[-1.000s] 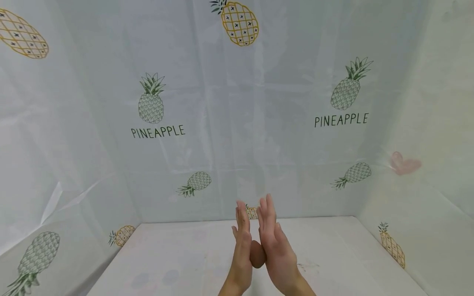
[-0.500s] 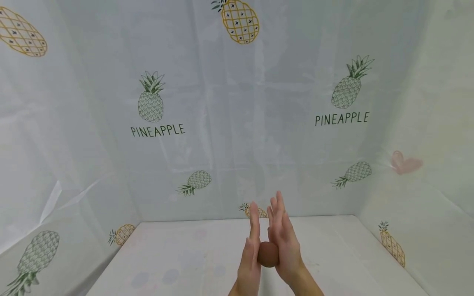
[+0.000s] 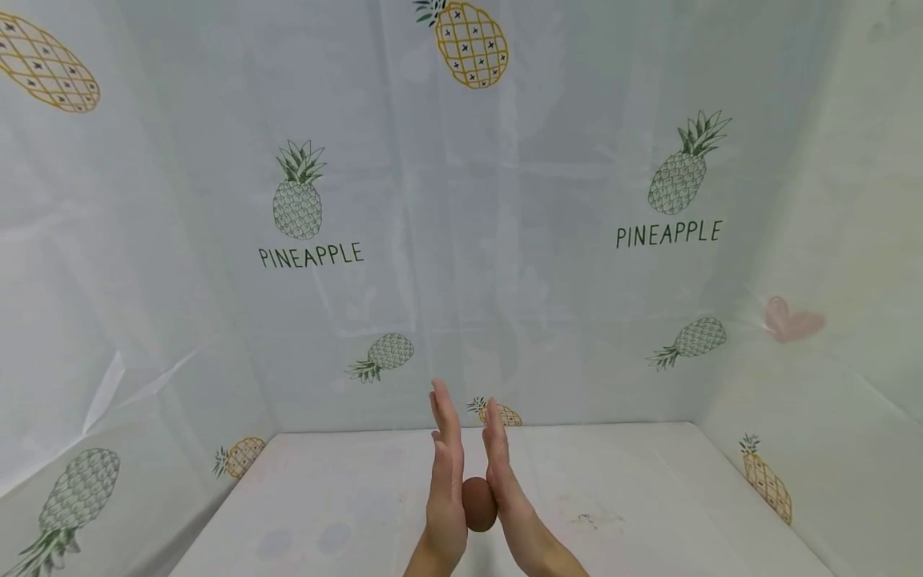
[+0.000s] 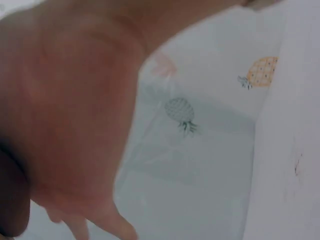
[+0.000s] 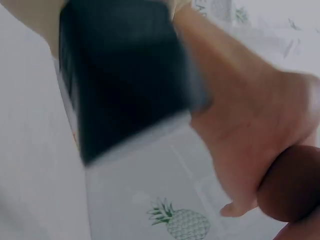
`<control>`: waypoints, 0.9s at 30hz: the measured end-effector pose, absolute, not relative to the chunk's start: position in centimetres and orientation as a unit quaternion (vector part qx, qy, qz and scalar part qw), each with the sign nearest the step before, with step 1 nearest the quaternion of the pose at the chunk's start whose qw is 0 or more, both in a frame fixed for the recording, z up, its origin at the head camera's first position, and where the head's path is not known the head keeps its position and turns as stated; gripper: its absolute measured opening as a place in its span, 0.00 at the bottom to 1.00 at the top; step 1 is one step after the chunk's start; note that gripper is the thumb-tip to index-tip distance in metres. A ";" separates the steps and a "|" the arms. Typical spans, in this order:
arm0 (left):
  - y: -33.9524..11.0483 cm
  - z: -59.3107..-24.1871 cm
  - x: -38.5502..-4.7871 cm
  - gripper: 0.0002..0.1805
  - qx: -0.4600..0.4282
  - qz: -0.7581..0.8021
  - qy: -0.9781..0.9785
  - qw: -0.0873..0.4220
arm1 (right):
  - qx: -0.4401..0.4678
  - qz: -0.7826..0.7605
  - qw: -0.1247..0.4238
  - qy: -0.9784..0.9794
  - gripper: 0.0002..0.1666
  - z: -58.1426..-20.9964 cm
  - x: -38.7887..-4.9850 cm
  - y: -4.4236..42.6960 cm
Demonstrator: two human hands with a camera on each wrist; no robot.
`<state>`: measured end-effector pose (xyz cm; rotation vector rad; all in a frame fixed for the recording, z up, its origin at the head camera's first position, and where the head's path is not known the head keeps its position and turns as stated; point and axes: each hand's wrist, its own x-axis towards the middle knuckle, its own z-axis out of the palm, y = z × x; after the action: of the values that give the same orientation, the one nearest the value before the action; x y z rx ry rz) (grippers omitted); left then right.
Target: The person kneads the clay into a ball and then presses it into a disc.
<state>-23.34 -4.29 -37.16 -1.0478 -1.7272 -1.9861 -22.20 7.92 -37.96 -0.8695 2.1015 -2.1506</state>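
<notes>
A smooth brown ball (image 3: 479, 505), clay-like in look, is pressed between two upright palms above the table in the head view. My left hand (image 3: 447, 489) flanks it on the left and my right hand (image 3: 509, 490) on the right, with fingers extended upward. The left fingertips reach slightly higher than the right ones. In the right wrist view, the ball (image 5: 290, 185) touches the left palm. The right palm (image 4: 75, 115) fills much of the left wrist view, beside a dark rounded part of the ball (image 4: 12, 195).
A white-covered table (image 3: 346, 481) lies under the hands, with faint smudges. Pale pineapple-printed sheeting (image 3: 461, 280) encloses it at the back and both sides. A dark box-shaped device (image 5: 130, 80) sits at the left wrist in the right wrist view.
Both hands shifted right, then left, with the ball staying between them. The palms slid against each other: the left fingertips are now higher and the right ones lower.
</notes>
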 end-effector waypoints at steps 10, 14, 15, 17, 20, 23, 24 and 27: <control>-3.0 -39.2 -24.9 0.32 -0.366 -0.656 -0.639 0.166 | -0.305 -0.690 -0.047 0.655 0.32 -36.5 -20.2 8.6; -1.9 -39.8 -24.9 0.34 -0.407 -0.613 -0.641 0.219 | -0.329 -0.691 -0.084 0.638 0.34 -36.4 -21.0 9.5; -1.7 -39.8 -24.8 0.34 -0.418 -0.607 -0.637 0.226 | -0.332 -0.692 -0.094 0.634 0.34 -36.4 -21.2 9.6; -1.3 -40.0 -24.7 0.35 -0.440 -0.601 -0.625 0.233 | -0.327 -0.695 -0.107 0.632 0.35 -36.4 -21.5 10.0; -1.0 -40.1 -24.3 0.35 -0.465 -0.607 -0.609 0.211 | -0.311 -0.700 -0.119 0.631 0.35 -36.4 -21.8 10.5; -0.8 -40.0 -23.7 0.35 -0.487 -0.614 -0.594 0.182 | -0.291 -0.706 -0.130 0.632 0.34 -36.2 -22.1 11.1; -0.7 -40.0 -23.4 0.35 -0.493 -0.616 -0.590 0.171 | -0.288 -0.708 -0.134 0.631 0.34 -36.1 -22.3 11.2; -0.7 -39.5 -22.5 0.34 -0.507 -0.620 -0.581 0.147 | -0.288 -0.713 -0.139 0.624 0.34 -36.1 -22.9 11.7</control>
<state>-22.51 -0.71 -39.51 -1.4586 -1.6716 -1.7829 -22.88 11.70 -36.09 -0.9939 2.1543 -2.4645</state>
